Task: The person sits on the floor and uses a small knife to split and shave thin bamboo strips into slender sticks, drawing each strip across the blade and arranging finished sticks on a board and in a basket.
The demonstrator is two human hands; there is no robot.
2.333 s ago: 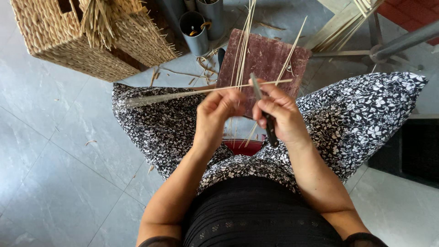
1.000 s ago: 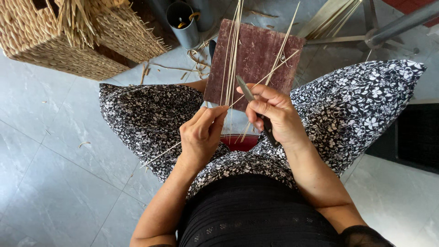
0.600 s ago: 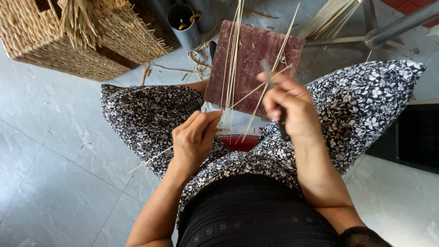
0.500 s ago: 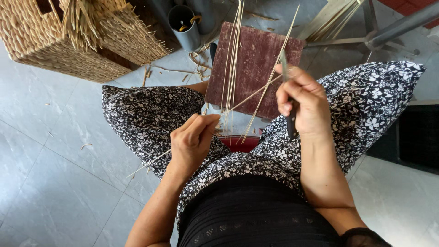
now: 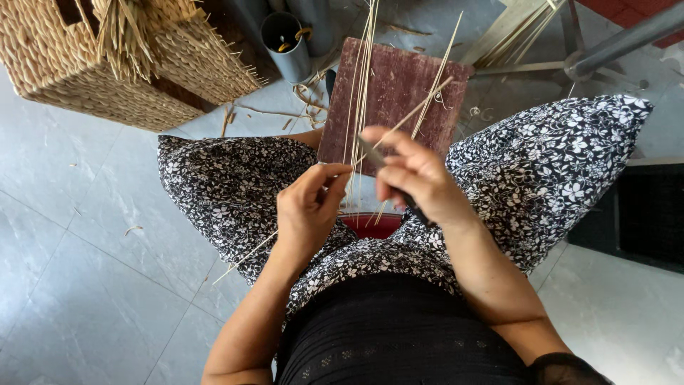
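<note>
I sit with a dark reddish wooden board (image 5: 406, 93) leaning between my knees, over a floral skirt. My left hand (image 5: 308, 210) pinches a thin pale straw strip (image 5: 420, 105) that runs diagonally from below my left wrist up across the board. My right hand (image 5: 417, 178) grips a small knife (image 5: 370, 151), its grey blade laid against the strip close to my left fingertips. Several more long straw strips (image 5: 363, 64) lie lengthwise on the board. A red object (image 5: 370, 224) shows just under my hands.
A woven straw basket (image 5: 92, 78) with loose straw ends stands at the upper left. A grey cylindrical cup (image 5: 285, 46) sits beside the board. Straw bundles (image 5: 516, 25) and a metal stand (image 5: 605, 46) lie at the upper right. Shavings litter the grey tiled floor (image 5: 85, 271).
My right hand had drawn the knife up and away along the strip; now it has come back down beside my left fingers. My left hand stayed holding the strip.
</note>
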